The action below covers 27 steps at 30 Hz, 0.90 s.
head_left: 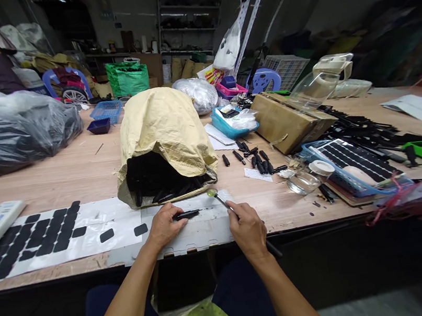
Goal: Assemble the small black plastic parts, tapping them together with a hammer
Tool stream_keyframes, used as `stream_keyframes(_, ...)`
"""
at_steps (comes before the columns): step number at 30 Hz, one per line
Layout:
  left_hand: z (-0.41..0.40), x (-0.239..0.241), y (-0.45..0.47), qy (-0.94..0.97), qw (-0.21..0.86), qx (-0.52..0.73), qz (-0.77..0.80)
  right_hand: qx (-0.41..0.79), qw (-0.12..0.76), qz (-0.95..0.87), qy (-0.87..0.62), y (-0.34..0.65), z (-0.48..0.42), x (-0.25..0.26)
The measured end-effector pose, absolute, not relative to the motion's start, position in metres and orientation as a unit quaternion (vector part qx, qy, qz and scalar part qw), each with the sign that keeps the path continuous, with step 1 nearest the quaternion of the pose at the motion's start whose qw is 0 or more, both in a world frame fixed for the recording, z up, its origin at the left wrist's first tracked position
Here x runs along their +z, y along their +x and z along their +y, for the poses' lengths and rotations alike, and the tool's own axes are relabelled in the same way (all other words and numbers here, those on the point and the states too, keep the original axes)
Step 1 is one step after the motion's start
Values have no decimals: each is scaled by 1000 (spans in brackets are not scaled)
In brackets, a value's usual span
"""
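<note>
Tabletop (67, 182) bright | back wall (134, 13) dim | plastic bag (10, 119) glossy | edges stretched, soft

- One camera, worn on a person's head, faces forward and down across the tabletop (98, 175).
- Left hand (166, 225) and right hand (248, 226) appear close, below center; shelves (191, 27) stand far off, near the top edge.

At the left of the table (58, 175), a clear bag (15, 124) is positioned behind a white unit (4, 218). A purple tray (99, 127) is set just in front of a blue basket (106, 110). Beyond the table, a green bag (128, 80) and a shelf (193, 27) are seen. At the right, a carton (281, 126) is placed beside a teal bin (226, 128). A glass jar (302, 183) is located near the carton; a green tray (420, 149) is positioned farther right.
</note>
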<state>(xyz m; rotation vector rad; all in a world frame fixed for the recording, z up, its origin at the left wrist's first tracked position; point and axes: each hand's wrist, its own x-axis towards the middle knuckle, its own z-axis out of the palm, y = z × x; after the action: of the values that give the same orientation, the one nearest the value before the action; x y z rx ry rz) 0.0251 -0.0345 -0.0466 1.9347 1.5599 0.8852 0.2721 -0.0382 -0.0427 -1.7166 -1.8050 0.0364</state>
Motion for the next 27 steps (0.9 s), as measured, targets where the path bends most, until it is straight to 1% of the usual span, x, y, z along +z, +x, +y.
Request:
stream_keyframes(5,-35,-46,25,708,256,321,574,-36,275,-664,-695,285,-20,-57)
stream_keyframes(18,-37,-45,24,707,261,325,571,-76,280,-644,-708,279,-21,-63)
stream_keyframes(27,-36,-43,23,707,272,342,556,-80,269,-643,-713,278,-21,-63)
